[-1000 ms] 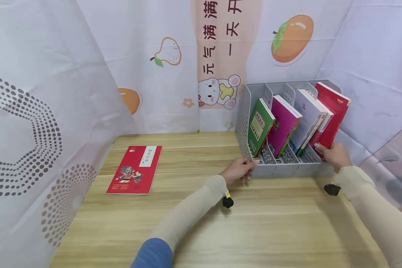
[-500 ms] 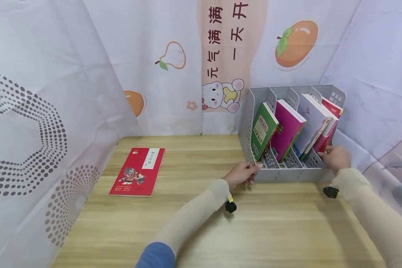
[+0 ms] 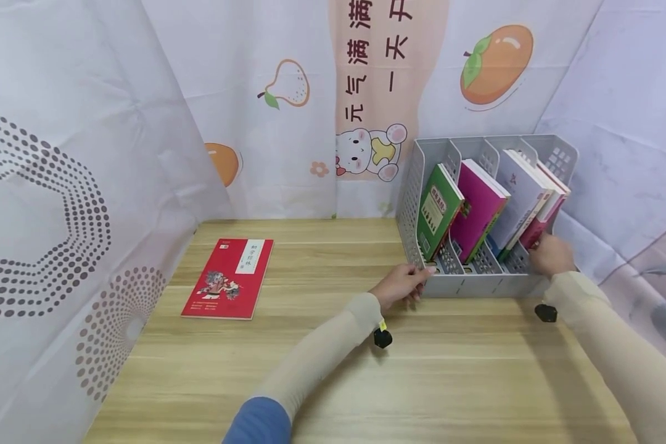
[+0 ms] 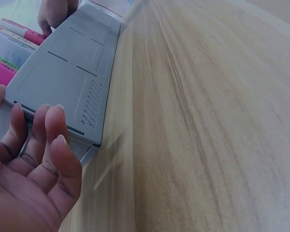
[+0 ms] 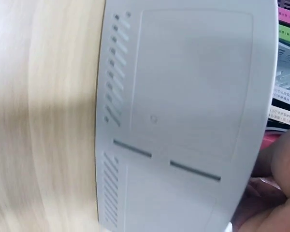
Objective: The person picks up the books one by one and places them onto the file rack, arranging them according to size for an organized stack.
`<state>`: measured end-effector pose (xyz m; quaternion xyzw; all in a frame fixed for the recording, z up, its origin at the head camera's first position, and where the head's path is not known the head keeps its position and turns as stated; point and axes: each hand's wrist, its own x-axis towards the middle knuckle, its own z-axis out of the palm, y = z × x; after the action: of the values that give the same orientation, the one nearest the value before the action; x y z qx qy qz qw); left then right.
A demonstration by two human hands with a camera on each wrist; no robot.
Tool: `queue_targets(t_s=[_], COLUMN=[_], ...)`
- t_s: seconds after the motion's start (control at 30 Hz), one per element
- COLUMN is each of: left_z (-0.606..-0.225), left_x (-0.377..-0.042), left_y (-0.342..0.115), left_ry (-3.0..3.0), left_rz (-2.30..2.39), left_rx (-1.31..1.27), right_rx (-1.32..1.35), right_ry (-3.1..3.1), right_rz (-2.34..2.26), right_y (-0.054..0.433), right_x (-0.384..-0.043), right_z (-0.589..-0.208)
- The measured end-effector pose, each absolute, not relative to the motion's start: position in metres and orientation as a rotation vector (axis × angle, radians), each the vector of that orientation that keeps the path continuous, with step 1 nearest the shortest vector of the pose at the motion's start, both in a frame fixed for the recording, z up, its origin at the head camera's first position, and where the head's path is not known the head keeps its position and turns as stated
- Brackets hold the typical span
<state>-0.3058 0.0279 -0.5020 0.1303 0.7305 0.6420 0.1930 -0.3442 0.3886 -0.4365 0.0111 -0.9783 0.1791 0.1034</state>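
Observation:
A grey file rack (image 3: pixel 466 287) with upright compartments stands at the back right, holding several leaning books. My left hand (image 3: pixel 401 285) grips its front left corner, thumb over the lip and fingers curled below it, as the left wrist view shows. At the rack's right compartment, my right hand (image 3: pixel 553 254) pinches the lower end of a red book (image 3: pixel 556 179). That book leans behind a white-and-pink book (image 3: pixel 533 234). In the right wrist view the fingers (image 5: pixel 282 164) are curled behind the rack's front wall, and their tips are hidden.
Green (image 3: pixel 437 213), magenta (image 3: pixel 477 206) and lavender (image 3: pixel 516 197) books lean in the other compartments. Another red book (image 3: pixel 227 280) lies flat on the wooden table (image 3: pixel 322 382) at the left. Printed curtains (image 3: pixel 288 154) hang behind the table and along both sides.
The red book in my right hand has gone down and back into the right compartment; its cover is now mostly hidden. My left hand keeps its grip on the rack. The head view has shifted slightly.

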Motion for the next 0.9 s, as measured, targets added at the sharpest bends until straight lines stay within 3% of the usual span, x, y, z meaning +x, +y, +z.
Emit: queue_targets(t_s=[0.27,0.47,0.9], left_z=[-0.491,-0.486,-0.473], left_x=[-0.309,-0.32,-0.326], left_y=[-0.006,-0.058,-0.164], left_ry=[2.231,2.355,2.397], left_rz=[1.682,1.647,1.879], left_rx=[0.446,0.339,0.165], right_rx=[0.159,0.189,0.45], right_ry=[-2.872,-2.712,-2.476], right_rz=[0.475,0.375,0.415], right_y=[0.377,0.353,0.253], right_x=[-0.323,-0.306,-0.301], right_z=[-0.427,-0.421,-0.43])
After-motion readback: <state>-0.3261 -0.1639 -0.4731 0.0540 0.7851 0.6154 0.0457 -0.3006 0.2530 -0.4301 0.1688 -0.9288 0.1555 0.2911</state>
